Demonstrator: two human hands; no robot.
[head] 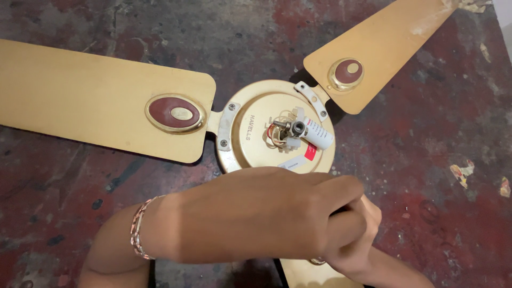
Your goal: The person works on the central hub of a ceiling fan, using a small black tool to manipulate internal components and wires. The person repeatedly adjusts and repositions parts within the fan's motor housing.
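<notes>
Gold ceiling fan (277, 133) lying flat on worn red floor (437, 160), motor hub up, white capacitor (319, 134) on top. Left hand (256, 213) and right hand (357, 240) bunched together over near blade (309, 274), fingers clenched round something dark, can't tell what.

Both hands (298, 213) over golden ceiling fan (266, 133)

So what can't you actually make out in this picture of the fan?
- Head view: the third blade is mostly covered by both hands and cut by the bottom edge.
- Whatever the left hand and right hand grip is hidden.
- Left blade and right blade tips run off frame.
</notes>
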